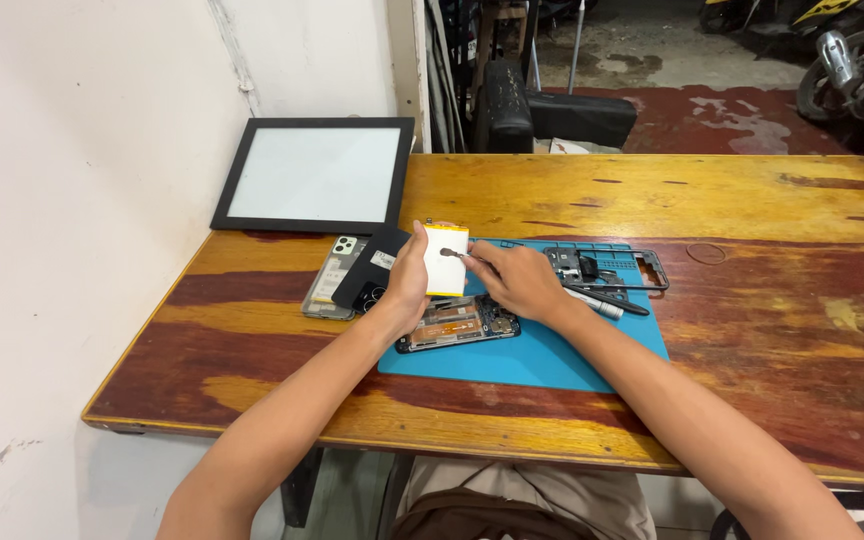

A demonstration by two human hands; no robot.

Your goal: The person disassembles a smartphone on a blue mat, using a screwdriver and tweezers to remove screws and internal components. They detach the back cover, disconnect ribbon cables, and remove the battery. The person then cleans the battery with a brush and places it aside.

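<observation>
My left hand [407, 283] holds a white phone battery [446, 258] upright by its left edge, just above an opened phone [458, 324] with bare circuitry. My right hand [518, 281] pinches a small dark tab or tool tip against the battery's face. The opened phone lies on a blue work mat [542, 352] on the wooden table [752, 200]. A black phone frame [612, 267] and a silver-and-black screwdriver [602, 301] rest on the mat just right of my right hand.
Left of the mat lie a clear phone back cover [330, 280] and a black phone back [370, 268]. A black-framed white panel [314, 175] leans near the wall at the table's far left. A dark seat [552, 112] and parked motorbikes [842, 60] stand beyond the table.
</observation>
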